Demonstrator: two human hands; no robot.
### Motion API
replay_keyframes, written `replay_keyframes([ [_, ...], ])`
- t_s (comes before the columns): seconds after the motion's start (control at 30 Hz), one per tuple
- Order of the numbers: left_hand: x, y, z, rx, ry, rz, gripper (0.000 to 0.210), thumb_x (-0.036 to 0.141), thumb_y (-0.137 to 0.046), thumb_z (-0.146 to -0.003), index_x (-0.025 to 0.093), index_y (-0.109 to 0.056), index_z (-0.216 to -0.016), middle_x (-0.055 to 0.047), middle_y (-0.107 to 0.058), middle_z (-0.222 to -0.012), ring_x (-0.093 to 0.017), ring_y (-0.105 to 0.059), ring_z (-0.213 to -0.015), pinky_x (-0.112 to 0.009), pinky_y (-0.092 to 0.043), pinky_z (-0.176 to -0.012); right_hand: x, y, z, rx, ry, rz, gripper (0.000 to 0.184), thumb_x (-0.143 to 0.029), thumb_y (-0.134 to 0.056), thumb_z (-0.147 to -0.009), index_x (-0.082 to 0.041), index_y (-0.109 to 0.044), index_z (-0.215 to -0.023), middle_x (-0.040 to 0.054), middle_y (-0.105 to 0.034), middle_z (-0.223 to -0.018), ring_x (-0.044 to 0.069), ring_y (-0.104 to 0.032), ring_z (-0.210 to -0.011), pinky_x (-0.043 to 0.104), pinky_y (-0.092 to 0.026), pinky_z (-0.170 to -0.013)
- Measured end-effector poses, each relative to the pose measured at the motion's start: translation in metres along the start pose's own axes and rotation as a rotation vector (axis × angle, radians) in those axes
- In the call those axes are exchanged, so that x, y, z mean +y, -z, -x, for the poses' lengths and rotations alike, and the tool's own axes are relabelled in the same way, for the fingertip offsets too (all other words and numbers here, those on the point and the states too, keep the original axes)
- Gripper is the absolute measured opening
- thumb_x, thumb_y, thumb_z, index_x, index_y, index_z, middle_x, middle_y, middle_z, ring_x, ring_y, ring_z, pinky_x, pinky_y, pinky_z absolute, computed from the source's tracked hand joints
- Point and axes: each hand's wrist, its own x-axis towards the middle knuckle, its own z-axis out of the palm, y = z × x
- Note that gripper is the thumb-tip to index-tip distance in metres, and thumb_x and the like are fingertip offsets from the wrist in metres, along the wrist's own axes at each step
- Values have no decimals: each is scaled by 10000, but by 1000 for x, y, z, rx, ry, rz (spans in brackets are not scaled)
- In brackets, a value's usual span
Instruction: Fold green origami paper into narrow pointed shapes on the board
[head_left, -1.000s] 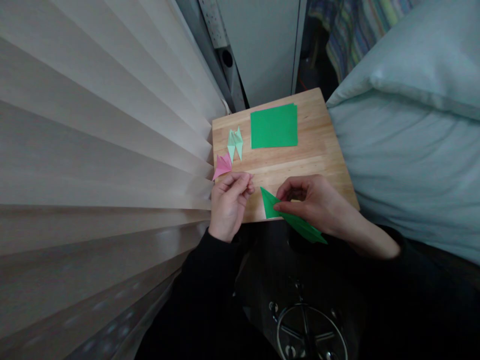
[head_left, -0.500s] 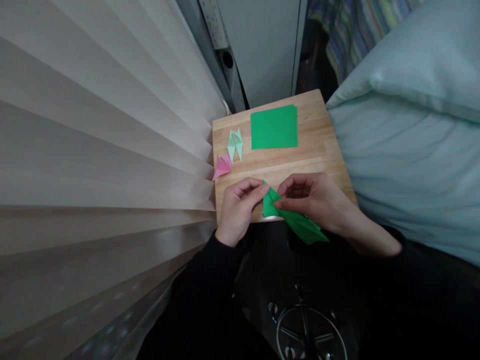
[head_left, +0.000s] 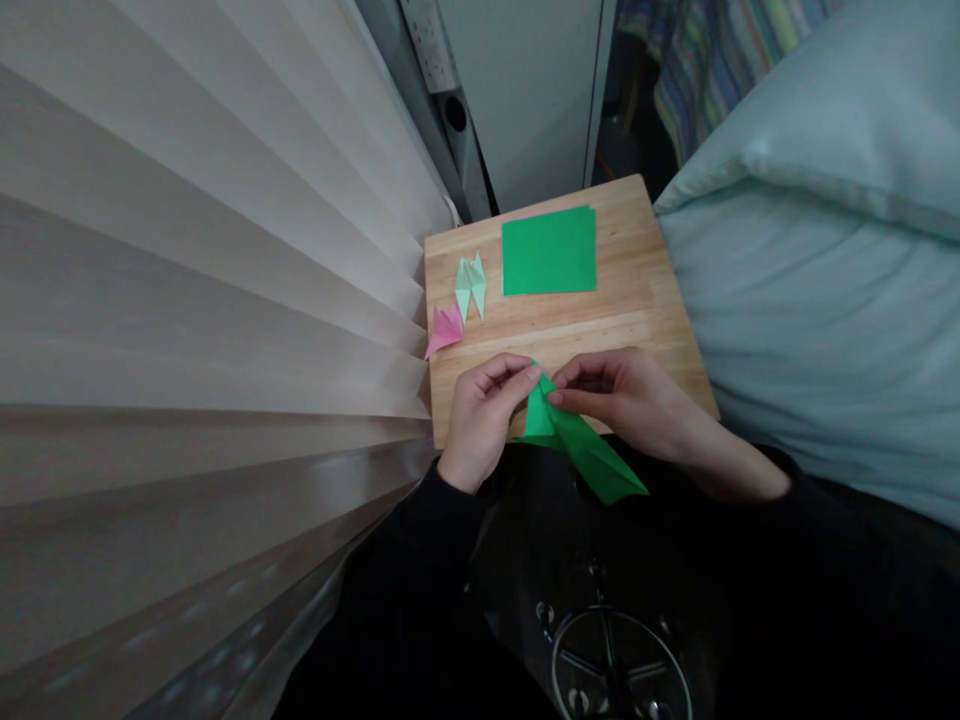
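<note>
Between my hands is a partly folded sheet of green origami paper (head_left: pixel 589 448), its long folded end hanging down past the table's front edge. My left hand (head_left: pixel 487 405) pinches its upper left corner between thumb and forefinger. With thumb and fingertips, my right hand (head_left: pixel 626 395) grips a fold just to the right of that corner. A light green folded paper piece (head_left: pixel 471 285) with pointed tips lies on the table, left of centre. Beside it, at the left edge, sits a pink folded paper piece (head_left: pixel 445 328).
A stack of green paper (head_left: pixel 549 252) lies at the back of the small wooden table (head_left: pixel 637 310). A pleated curtain (head_left: pixel 262 300) borders the left side, and pale green bedding (head_left: pixel 810 320) the right. Below stands a wheeled base with a metal ring (head_left: pixel 555 660).
My right fingertips have slid slightly up and left, closer to my left hand. The green paper's hanging end has swung down, and a lower left flap now spreads out.
</note>
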Motion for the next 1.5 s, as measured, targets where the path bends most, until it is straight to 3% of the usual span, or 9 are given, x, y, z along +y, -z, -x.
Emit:
replay_keyframes([
  [0.3,-1,0,-2,19,-7,-3,205,325,-871,-729,185,-722,-725,27,-618,-673,-95,-509,-621,-240,-408,-619,1,2,-2,-68,-59,-28,228,-362,-871,-698,-187,-749,-778,9,-753,-761,150,-676,-690,296,-542,-668],
  [0.63,7,9,-5,108,-66,33,237,309,-794,-795,186,-642,-660,24,-552,-633,-101,-504,-617,-239,-404,-596,8,-1,0,-69,-1,93,110,-300,-792,-749,-202,-751,-777,1,-746,-727,152,-663,-668,289,-523,-628],
  [0.77,8,10,-5,-47,-78,-145,268,400,-793,-808,185,-679,-695,2,-601,-672,-126,-528,-647,-264,-415,-616,8,2,0,-44,2,60,108,-302,-781,-758,-202,-752,-784,9,-750,-751,159,-671,-686,296,-528,-650],
  [0.87,8,6,-3,-131,-74,-266,300,379,-844,-750,179,-643,-650,21,-550,-616,-116,-467,-591,-261,-347,-563,5,3,0,-11,40,75,105,-305,-758,-792,-201,-760,-784,20,-763,-774,165,-674,-707,308,-530,-682],
  [1.03,5,2,-2,-90,-83,-264,354,380,-853,-732,185,-593,-589,28,-509,-576,-112,-422,-559,-264,-297,-541,4,-1,0,-3,44,93,137,-315,-732,-819,-185,-759,-787,18,-750,-747,155,-638,-684,297,-489,-655],
  [1.23,2,2,0,-58,-75,-284,302,326,-802,-751,186,-587,-593,24,-527,-575,-108,-426,-541,-263,-297,-530,12,-5,-2,-110,21,110,258,-406,-726,-853,-178,-731,-733,-22,-658,-662,121,-547,-617,272,-402,-588],
  [1.5,7,6,-2,-12,-128,-370,273,280,-751,-766,182,-549,-610,61,-461,-571,-88,-382,-541,-240,-316,-544,14,3,-4,-164,-80,97,291,-449,-792,-782,-180,-722,-693,-17,-623,-633,112,-496,-571,277,-353,-538],
])
